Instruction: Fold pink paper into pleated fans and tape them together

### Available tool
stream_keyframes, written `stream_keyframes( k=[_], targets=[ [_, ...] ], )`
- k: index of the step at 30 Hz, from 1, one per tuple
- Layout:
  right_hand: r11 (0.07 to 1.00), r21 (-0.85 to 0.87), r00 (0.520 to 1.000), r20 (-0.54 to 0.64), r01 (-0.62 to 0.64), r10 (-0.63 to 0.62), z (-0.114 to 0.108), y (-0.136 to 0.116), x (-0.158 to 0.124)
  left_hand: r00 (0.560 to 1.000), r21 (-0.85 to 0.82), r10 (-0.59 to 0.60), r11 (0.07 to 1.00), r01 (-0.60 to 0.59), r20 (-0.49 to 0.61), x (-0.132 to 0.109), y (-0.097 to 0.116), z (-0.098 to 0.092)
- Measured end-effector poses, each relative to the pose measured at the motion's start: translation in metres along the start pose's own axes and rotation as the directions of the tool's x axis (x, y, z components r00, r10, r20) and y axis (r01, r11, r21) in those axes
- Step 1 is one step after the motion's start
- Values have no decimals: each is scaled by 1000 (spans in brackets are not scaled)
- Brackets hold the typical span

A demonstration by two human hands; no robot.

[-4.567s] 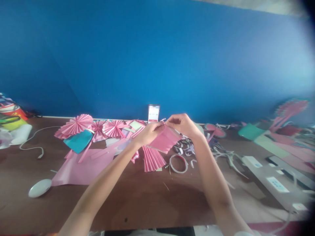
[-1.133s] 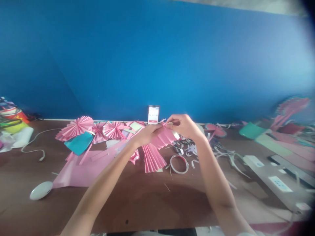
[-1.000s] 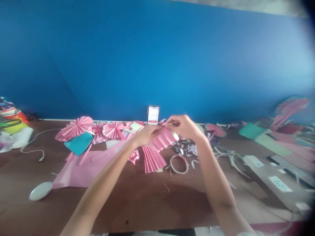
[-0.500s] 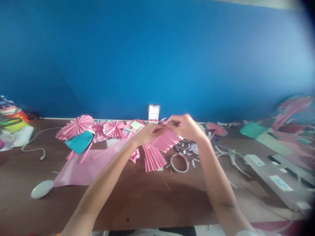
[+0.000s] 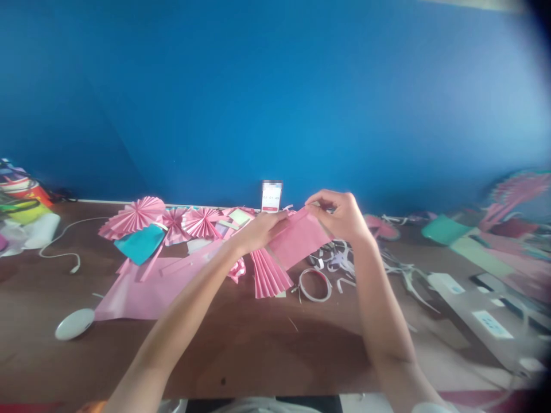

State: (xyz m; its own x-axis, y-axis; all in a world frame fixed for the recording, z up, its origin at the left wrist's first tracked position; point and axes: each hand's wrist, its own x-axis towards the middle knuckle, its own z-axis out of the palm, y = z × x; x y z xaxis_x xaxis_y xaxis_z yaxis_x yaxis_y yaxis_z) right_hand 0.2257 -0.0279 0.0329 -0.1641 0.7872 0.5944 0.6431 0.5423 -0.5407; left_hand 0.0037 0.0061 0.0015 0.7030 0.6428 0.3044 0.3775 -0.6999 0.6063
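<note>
left hand pinching the left edge of a pleated pink paper, fingers closed on it. right hand gripping the upper right corner of the same paper, thumb and fingers shut on the fold. paper held raised above the bench, tilted, partly spread between the two hands. just below it, lying on the bench: a folded pink fan; a tape ring beside that, near white paper scraps. further left: flat pink sheet, teal paper, pink rosettes. white mouse at left front. phone upright against the blue wall.
</note>
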Motion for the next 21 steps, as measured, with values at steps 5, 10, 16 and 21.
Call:
stream_keyframes(
  k=[5, 10, 16, 21],
  targets=[
    [1000, -5, 1000, -11, -3, 3, -4, -3, 0, 1000, 130, -29, 991, 30, -10, -1, -2, 2],
    [999, -2, 999, -15, -34, 34, -5, -6, -1, 998, 232, -7, 972, 22, -64, 0, -9, 3],
    [999, -7, 999, -13, -38, 38, -4, -4, -1, 989, 300, -28, 951, 70, -143, 4, -15, 6],
    [997, 24, 996, -48, -70, 71, -4, 0, -1, 996, 133, -74, 988, 81, -56, 2, -15, 4]
  ],
)
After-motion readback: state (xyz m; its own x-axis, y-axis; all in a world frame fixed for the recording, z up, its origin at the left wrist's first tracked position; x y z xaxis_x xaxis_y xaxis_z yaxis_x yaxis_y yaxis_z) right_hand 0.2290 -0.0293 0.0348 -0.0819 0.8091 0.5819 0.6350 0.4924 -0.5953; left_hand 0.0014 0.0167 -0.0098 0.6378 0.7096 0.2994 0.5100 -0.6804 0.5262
